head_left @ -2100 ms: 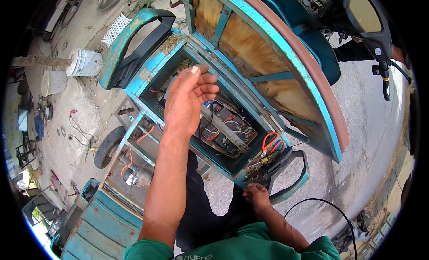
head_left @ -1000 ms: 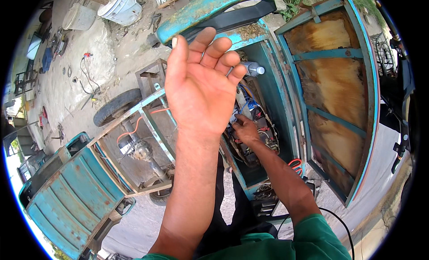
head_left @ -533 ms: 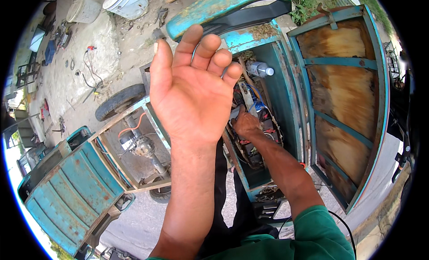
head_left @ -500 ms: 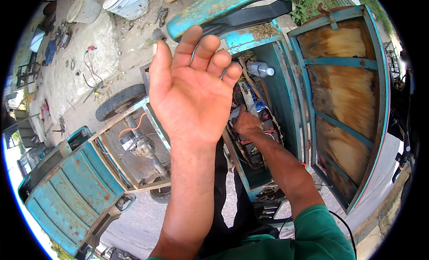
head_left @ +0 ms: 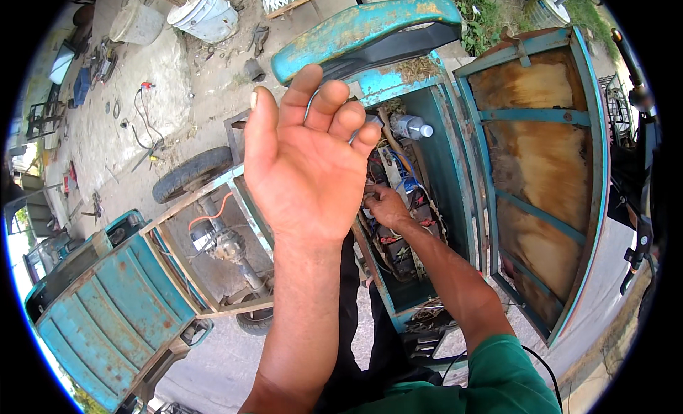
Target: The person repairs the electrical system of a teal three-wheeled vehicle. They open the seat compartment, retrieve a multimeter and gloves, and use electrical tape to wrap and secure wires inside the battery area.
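My left hand (head_left: 306,161) is raised in front of me, palm up, its fingers spread and slightly curled with nothing in them. Beyond it, my right hand (head_left: 388,206) reaches into a teal metal compartment (head_left: 455,193). Its fingers are bent together at the compartment's left side; what they grip is partly behind my left hand and I cannot make it out. Under and around that hand sit dark batteries (head_left: 427,208) with red and blue wires. A clear plastic bottle (head_left: 411,126) lies at the compartment's far end.
The compartment's hinged lid (head_left: 544,179), lined with stained board, stands open on the right. On the left is a teal vehicle body (head_left: 107,307) with an open frame showing an axle (head_left: 231,243). A tyre (head_left: 192,173), white buckets (head_left: 204,16) and cables (head_left: 146,115) lie farther off.
My right hand has drawn slightly left and down within the compartment, its fingers more tucked in. The grey item seen by its fingertips is now mostly hidden. My left hand sits slightly lower.
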`<state>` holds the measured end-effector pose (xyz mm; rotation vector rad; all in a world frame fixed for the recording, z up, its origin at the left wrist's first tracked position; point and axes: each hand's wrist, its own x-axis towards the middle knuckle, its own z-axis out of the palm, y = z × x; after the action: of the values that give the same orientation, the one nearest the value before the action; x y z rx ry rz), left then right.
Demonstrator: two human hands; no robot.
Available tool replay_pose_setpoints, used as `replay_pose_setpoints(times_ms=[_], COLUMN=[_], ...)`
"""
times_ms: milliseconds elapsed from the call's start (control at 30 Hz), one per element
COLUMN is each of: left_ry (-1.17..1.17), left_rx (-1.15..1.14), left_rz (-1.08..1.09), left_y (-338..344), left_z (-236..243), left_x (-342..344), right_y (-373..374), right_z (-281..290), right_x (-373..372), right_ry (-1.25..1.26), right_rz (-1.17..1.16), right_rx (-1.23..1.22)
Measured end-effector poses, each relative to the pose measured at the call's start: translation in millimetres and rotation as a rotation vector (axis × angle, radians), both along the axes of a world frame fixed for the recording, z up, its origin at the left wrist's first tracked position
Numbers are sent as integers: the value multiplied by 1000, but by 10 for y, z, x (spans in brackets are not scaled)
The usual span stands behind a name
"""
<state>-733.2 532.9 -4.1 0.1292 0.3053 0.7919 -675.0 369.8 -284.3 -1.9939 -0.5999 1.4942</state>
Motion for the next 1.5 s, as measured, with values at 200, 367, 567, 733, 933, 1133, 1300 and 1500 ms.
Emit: replay_pose_setpoints(times_ms=[200, 367, 567, 733, 933, 1133, 1300, 1500], left_ry=[14, 38, 37, 26, 26, 33, 34, 39], left_rx=[-3, -8, 13, 22, 10, -7, 4, 27], left_rz=[-21, -26, -23, -24, -9, -12, -26, -50], left_y=[-58, -94, -63, -45, -45, -53, -65, -140], left_z=[5, -8, -8, -33, 1, 28, -37, -74], left_x=[60, 99, 41, 1, 12, 14, -25, 15], right_y=[-322, -426, -518, -462, -460, -565, -638, -670], right_z=[48, -95, -91, -53, -170, -139, -44, 80], right_x=[-62, -29, -135, -240, -292, -312, -412, -894], right_ry=[126, 91, 235, 242, 218, 256, 398, 355], right_rz=[-156, -212, -309, -312, -296, -381, -560, -800], right_rx=[11, 58, -17, -64, 13, -4, -9, 160])
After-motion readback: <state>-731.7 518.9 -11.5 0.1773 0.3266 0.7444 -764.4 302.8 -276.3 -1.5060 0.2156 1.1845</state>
